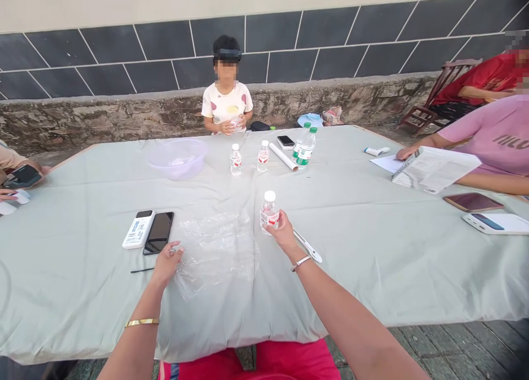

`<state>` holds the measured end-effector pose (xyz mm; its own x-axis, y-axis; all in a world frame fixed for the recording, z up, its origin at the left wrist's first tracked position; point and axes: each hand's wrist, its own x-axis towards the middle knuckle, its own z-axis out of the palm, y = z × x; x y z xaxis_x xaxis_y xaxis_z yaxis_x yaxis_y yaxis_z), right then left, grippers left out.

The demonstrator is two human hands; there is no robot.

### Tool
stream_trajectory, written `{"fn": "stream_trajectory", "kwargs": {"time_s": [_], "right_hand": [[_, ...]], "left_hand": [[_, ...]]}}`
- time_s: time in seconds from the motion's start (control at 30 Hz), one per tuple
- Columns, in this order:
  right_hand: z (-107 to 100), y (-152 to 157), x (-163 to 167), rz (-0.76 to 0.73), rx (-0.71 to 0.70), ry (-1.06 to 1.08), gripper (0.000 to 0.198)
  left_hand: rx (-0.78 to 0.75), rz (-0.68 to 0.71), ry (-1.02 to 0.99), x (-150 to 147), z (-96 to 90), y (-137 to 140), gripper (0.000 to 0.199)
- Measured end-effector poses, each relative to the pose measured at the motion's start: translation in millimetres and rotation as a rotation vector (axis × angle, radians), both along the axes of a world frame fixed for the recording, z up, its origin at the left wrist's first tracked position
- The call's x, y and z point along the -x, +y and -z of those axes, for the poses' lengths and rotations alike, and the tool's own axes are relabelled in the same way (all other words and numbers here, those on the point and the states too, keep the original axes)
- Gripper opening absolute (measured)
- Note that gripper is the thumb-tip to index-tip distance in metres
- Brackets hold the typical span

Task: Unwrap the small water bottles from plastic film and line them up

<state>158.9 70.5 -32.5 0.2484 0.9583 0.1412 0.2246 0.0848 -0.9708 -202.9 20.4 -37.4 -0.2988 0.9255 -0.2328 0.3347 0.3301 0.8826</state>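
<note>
My right hand (282, 231) grips the lower part of a small clear bottle (269, 206) with a white cap and a red-and-white label. The bottle is upright on the table. Thumb and fingers of my left hand (168, 261) are pinched on the left edge of a clear plastic bag (219, 253), which lies crumpled between my hands. A white power bank (139, 229) and a black phone (158, 233) lie just beyond my left hand. Beside my right wrist rests a white utility knife (306, 245). A thin black stick (141, 270) lies left of my left wrist.
Across the cloth-covered table (103, 297) stand two similar small bottles, a purple basin (177, 158), a paper roll (283, 156) and two green-capped bottles (306, 147). A person (227, 102) is opposite; others sit at both sides. A phone (473, 202) lies at right.
</note>
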Motion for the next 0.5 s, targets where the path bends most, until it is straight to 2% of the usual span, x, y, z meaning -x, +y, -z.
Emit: {"fn": "stream_trajectory", "kwargs": {"time_s": [0.13, 0.3, 0.4, 0.5], "right_hand": [[1.4, -5.6, -5.9, 0.015, 0.024, -0.088, 0.063], [-1.8, -18.5, -8.9, -0.019, 0.069, -0.143, 0.053], [-2.6, -25.1, -12.5, -0.009, 0.105, -0.17, 0.059], [2.5, -39.1, -17.1, 0.1, 0.165, -0.246, 0.059]], "left_hand": [[0.0, 0.08, -0.079, -3.0, -12.0, -2.7, 0.088], [0.015, 0.124, -0.055, -8.0, -24.4, -5.5, 0.112], [-0.027, 0.116, 0.016, -4.0, -28.7, -6.8, 0.118], [-0.018, 0.196, 0.109, 3.9, -28.4, -7.4, 0.114]]}}
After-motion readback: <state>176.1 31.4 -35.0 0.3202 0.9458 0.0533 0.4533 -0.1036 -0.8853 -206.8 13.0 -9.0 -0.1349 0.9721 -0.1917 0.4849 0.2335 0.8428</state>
